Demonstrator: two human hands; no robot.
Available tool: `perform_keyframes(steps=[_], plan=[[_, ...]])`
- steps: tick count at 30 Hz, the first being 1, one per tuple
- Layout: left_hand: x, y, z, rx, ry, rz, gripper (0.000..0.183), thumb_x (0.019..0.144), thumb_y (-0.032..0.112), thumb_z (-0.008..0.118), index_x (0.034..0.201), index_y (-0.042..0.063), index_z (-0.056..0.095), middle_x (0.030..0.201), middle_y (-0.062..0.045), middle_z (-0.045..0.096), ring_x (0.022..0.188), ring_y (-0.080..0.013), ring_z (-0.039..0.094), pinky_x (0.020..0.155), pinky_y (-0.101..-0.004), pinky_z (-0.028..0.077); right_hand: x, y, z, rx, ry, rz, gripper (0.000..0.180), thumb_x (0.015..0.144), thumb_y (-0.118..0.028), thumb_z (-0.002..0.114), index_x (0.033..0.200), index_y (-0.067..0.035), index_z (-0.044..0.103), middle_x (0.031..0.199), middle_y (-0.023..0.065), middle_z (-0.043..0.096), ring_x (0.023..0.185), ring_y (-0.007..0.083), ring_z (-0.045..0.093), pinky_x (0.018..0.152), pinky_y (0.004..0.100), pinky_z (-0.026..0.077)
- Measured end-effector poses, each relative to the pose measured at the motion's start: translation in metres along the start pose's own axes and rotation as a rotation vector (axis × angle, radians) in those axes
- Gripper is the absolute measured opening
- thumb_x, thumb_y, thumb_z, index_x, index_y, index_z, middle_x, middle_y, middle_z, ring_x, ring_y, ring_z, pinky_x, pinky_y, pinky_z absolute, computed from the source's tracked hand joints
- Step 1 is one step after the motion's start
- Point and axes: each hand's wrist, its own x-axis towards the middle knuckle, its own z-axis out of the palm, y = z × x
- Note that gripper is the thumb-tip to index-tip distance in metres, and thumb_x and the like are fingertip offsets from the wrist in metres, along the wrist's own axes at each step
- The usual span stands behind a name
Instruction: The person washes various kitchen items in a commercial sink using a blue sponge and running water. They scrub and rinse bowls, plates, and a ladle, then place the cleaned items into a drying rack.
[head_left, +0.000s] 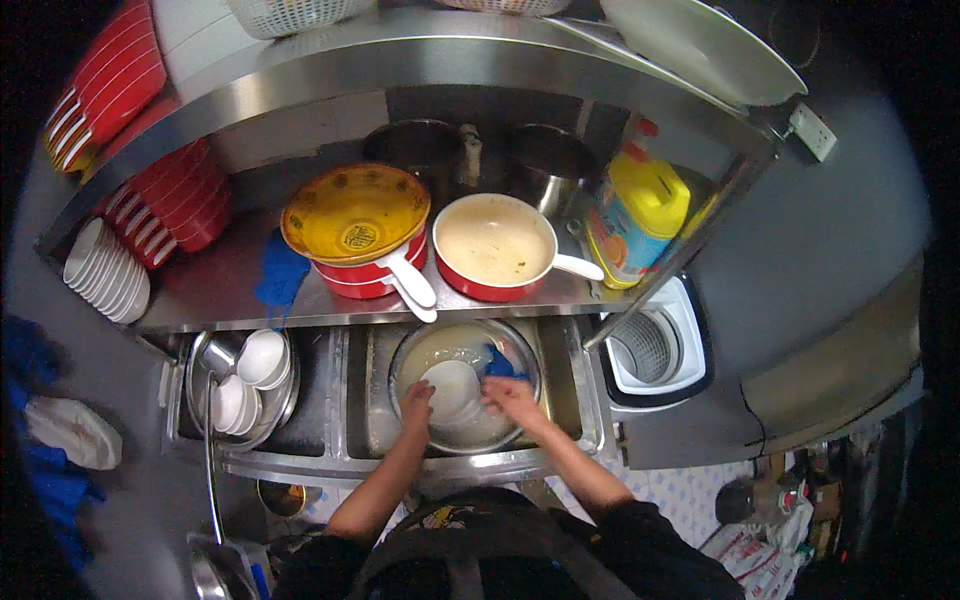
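A large round metal basin of cloudy water sits in the right-hand sink compartment. In it is a white bowl, partly under the water. My left hand is at the bowl's left edge, its fingers curled against the rim. On the other side, my right hand is over the basin, slightly blurred, close to the bowl's right edge. A blue cloth lies against the far side of my right fingers; whether they grip it is unclear.
White bowls stand in a metal basin at left, under a faucet pipe. Above the sink, a steel shelf holds red pans, a yellow bowl and a yellow jug. A white bin-like tub stands at right.
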Motion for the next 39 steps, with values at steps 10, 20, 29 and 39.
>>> perform_keyframes(steps=[10, 20, 29, 39], plan=[[0.04, 0.246, 0.042, -0.959, -0.263, -0.249, 0.022, 0.085, 0.021, 0.038, 0.093, 0.003, 0.047, 0.081, -0.011, 0.056, 0.072, -0.0215, 0.055, 0.065, -0.0312, 0.046, 0.023, -0.226, -0.111, -1.34, 0.223, -0.528, 0.027, 0.071, -0.021, 0.06, 0.087, 0.0, 0.054, 0.079, 0.0154, 0.055, 0.073, 0.0322, 0.053, 0.065, 0.0401, 0.042], [0.009, 0.218, 0.059, -0.787, -0.243, -0.127, 0.017, 0.083, 0.021, 0.04, 0.075, 0.007, 0.045, 0.058, -0.006, 0.048, 0.044, -0.015, 0.042, 0.04, -0.0276, 0.034, -0.056, -0.273, -0.109, -0.618, 0.3, -0.253, 0.026, 0.076, -0.024, 0.057, 0.081, 0.001, 0.057, 0.059, 0.0006, 0.051, 0.054, 0.0081, 0.045, 0.048, 0.0242, 0.036], [-0.022, 0.219, 0.174, -0.788, -0.373, -0.241, 0.018, 0.083, 0.03, 0.041, 0.086, 0.012, 0.043, 0.068, -0.001, 0.047, 0.057, -0.0139, 0.049, 0.042, -0.0301, 0.039, -0.043, -0.314, -0.077, -0.512, 0.294, -0.292, 0.021, 0.075, -0.021, 0.058, 0.075, -0.001, 0.055, 0.056, -0.0039, 0.045, 0.048, 0.0032, 0.038, 0.041, 0.0196, 0.027], [0.003, 0.192, 0.205, -0.76, -0.55, -0.283, 0.036, 0.086, 0.038, 0.041, 0.104, 0.008, 0.046, 0.085, -0.005, 0.054, 0.08, -0.0167, 0.056, 0.064, -0.0274, 0.047, 0.008, -0.267, -0.103, -0.726, 0.409, -0.559, 0.021, 0.076, -0.02, 0.058, 0.084, -0.002, 0.05, 0.066, 0.0004, 0.051, 0.055, 0.0058, 0.041, 0.048, 0.0203, 0.033]])
